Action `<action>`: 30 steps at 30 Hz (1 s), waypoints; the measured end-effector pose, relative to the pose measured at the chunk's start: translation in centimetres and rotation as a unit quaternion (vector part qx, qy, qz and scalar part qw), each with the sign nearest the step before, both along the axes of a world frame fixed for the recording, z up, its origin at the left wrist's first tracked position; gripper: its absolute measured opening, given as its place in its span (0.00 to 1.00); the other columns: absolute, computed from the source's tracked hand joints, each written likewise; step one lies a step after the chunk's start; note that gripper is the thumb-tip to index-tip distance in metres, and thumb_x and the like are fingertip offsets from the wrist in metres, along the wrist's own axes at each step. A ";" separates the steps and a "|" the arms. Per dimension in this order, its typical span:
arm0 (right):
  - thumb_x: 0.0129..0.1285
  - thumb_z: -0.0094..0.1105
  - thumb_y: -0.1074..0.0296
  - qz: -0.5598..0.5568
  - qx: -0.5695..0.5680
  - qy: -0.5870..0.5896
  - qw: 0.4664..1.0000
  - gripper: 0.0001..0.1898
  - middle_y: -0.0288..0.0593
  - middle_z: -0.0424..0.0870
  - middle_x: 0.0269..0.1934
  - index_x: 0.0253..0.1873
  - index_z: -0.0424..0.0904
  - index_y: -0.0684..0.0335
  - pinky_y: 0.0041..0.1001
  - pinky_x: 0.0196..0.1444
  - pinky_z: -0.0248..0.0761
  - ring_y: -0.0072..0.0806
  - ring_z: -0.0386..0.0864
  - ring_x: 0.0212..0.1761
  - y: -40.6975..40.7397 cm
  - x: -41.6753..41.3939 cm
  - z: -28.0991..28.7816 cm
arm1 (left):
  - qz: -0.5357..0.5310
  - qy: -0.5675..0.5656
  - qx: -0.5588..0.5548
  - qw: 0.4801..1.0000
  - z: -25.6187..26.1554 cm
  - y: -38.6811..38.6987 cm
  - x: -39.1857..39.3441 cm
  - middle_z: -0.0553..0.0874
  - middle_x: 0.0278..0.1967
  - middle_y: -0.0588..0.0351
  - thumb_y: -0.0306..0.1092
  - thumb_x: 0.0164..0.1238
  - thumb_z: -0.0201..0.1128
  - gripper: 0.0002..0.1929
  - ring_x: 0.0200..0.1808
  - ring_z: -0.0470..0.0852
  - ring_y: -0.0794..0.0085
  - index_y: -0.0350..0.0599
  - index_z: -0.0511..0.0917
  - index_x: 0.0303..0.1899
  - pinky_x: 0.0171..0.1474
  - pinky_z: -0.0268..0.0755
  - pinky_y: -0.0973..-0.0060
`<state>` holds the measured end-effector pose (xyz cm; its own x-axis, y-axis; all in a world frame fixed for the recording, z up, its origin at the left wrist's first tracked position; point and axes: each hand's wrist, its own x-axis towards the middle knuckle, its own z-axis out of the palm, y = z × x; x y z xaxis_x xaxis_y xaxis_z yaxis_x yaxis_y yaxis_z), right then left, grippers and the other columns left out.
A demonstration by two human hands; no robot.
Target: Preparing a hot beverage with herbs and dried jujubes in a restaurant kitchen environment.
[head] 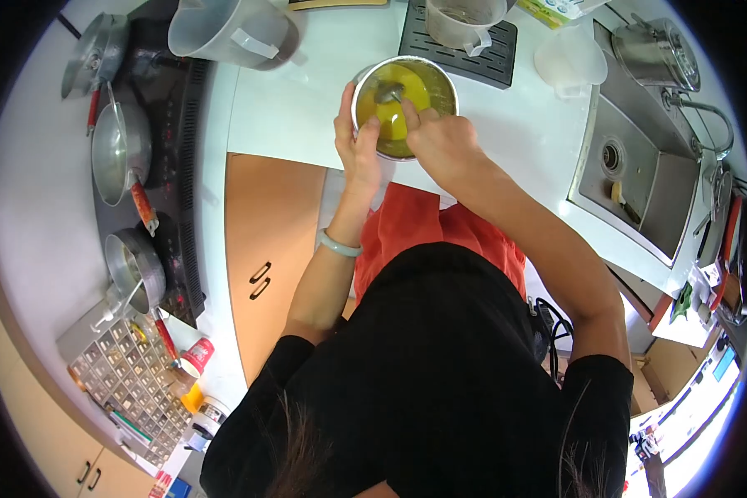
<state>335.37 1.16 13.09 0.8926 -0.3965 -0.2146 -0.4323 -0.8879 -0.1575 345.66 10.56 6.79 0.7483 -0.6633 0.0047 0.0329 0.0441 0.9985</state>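
A round metal pot (445,87) holding a clear yellow liquid (414,84) stands at the front edge of the white counter. My left hand (360,146) grips its left side, with the thumb over the rim and the fingers around the outer wall. My right hand (442,140) reaches over the near rim and holds a metal spoon (389,93). The spoon's bowl is at the liquid, left of the pot's middle. Most of the spoon's handle is hidden by my right fingers.
Behind the pot, a plastic measuring jug (457,28) sits on a black slotted tray (504,59). A large plastic pitcher (224,31) stands at back left, a translucent jug (569,59) at right. Several pans line the black cooktop (168,137). A steel sink (635,162) lies right.
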 end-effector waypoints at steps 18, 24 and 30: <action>0.48 0.61 0.71 0.132 -0.192 -0.165 0.958 0.32 0.40 0.76 0.28 0.63 0.68 0.65 0.26 0.19 0.72 0.28 0.79 0.20 -3.3 -0.2 -1.4 | -0.022 -0.019 0.054 0.998 1.2 -0.6 -0.6 0.73 0.58 0.45 0.33 0.59 0.52 0.31 0.58 0.72 0.65 0.36 0.61 0.66 0.62 0.61 0.71; 0.50 0.61 0.70 0.049 -0.188 -0.028 0.980 0.31 0.37 0.77 0.30 0.62 0.68 0.70 0.28 0.19 0.72 0.28 0.80 0.26 -2.1 -0.5 -0.2 | -0.006 -0.064 0.062 0.996 0.7 -0.7 -0.9 0.74 0.57 0.44 0.32 0.58 0.52 0.31 0.58 0.72 0.64 0.36 0.62 0.66 0.62 0.62 0.71; 0.51 0.62 0.71 -0.003 -0.081 0.081 0.993 0.32 0.46 0.81 0.40 0.63 0.66 0.73 0.32 0.24 0.78 0.31 0.82 0.35 -1.8 -0.2 1.2 | -0.007 -0.065 0.045 0.997 0.1 -1.0 -1.1 0.75 0.56 0.44 0.32 0.58 0.49 0.30 0.57 0.73 0.64 0.34 0.62 0.65 0.61 0.62 0.71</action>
